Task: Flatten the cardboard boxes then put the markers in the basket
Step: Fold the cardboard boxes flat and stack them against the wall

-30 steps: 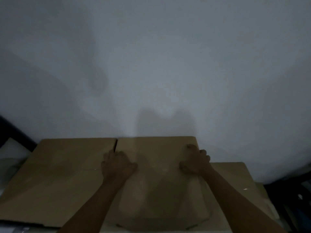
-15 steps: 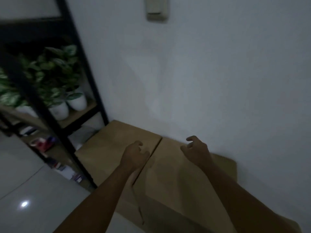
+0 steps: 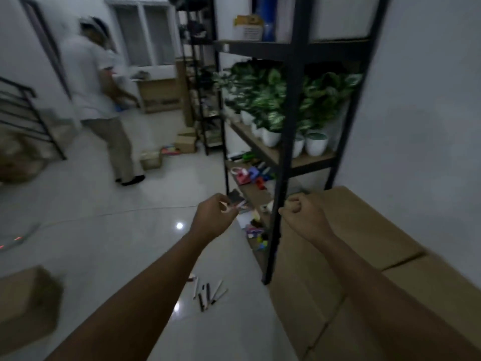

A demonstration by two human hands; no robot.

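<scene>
Beside flattened cardboard, right hand curled empty, left hand unclear, we judge stooping for the markers next.

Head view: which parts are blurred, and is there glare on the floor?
Head view: dim overall; the person at upper left and the box at lower left are motion-blurred; two small glare spots shine on the floor; the markers look fairly sharp.

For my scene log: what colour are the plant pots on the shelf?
White; the plant pots show best in the head view.
</scene>
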